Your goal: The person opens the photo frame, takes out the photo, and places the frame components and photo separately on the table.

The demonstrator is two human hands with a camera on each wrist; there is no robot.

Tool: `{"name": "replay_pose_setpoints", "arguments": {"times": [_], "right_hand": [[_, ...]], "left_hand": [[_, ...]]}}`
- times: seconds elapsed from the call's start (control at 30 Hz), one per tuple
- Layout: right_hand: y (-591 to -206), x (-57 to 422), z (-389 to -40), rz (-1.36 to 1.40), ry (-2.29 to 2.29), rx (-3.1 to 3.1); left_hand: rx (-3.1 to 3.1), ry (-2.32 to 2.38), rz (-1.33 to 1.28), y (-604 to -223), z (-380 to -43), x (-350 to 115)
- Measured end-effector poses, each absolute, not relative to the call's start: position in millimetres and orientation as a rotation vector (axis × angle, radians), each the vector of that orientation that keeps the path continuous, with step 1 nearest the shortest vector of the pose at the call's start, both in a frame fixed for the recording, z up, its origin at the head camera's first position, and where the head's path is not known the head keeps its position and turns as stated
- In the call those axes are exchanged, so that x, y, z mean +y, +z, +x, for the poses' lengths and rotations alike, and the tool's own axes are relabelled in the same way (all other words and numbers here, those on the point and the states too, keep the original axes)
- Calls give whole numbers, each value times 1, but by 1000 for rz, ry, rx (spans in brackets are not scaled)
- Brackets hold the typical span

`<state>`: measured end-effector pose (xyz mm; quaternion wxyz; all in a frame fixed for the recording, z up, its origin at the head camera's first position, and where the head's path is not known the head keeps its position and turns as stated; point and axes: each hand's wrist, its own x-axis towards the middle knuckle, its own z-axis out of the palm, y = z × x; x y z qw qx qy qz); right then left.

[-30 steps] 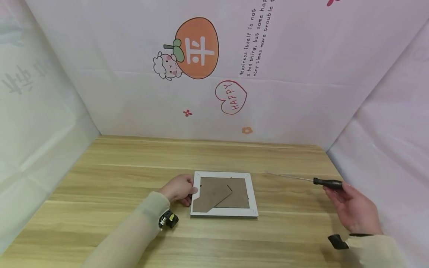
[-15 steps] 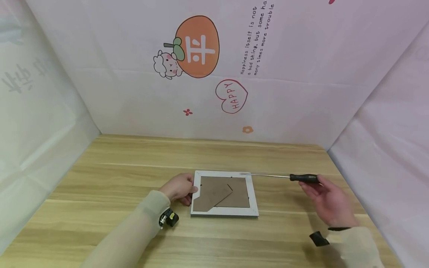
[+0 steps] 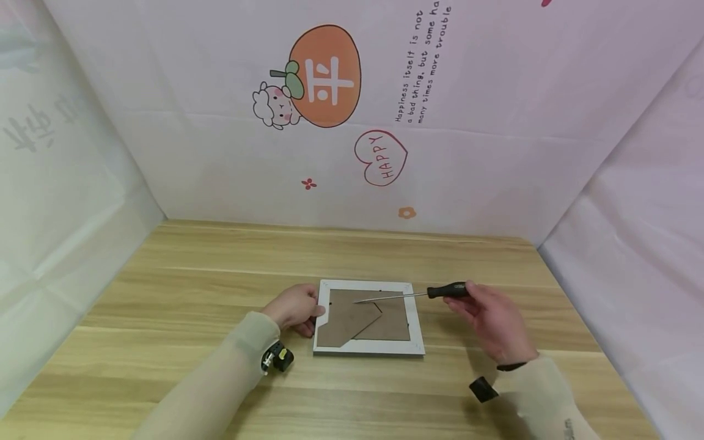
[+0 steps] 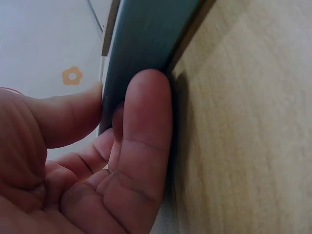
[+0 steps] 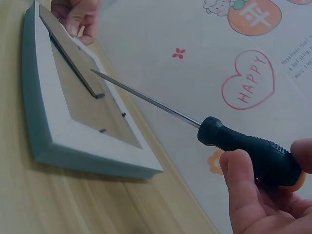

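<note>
A picture frame point(image 3: 415, 324) lies back side up, with a white rim and a brown backing board point(image 3: 352, 315) that carries a stand flap. My left hand point(image 3: 294, 308) holds its left edge; in the left wrist view the thumb point(image 4: 73, 114) sits at the rim and the curled fingers lie against the grey-blue side. A screwdriver point(image 3: 448, 290) with a black handle is gripped by my right hand point(image 3: 497, 321), right of the frame. Its thin metal shaft point(image 5: 151, 102) points left over the backing board. In the right wrist view the tip appears above the board, not clearly touching it.
The frame rests on a wood-grain table point(image 3: 220, 256). Small dark tabs point(image 5: 123, 114) stand along the inner edge of the rim. White printed sheets point(image 3: 467, 171) enclose the table at the back and on both sides.
My right hand has moved left with the screwdriver, bringing its shaft from beside the frame to over the backing board. The left hand and the frame have stayed in place.
</note>
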<state>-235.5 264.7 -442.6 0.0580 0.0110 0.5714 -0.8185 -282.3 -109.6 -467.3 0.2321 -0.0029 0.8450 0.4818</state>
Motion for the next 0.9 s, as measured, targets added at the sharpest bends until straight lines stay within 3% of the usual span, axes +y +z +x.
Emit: {"name": "replay_pose_setpoints", "arguments": {"times": [0.4, 0.9], "right_hand": [[-436, 229, -248, 95, -2380, 1853], [-440, 228, -253, 142, -2306, 1901]], "left_hand": [[2319, 1331, -22, -468, -283, -109], [2323, 1318, -23, -467, -283, -108]]}}
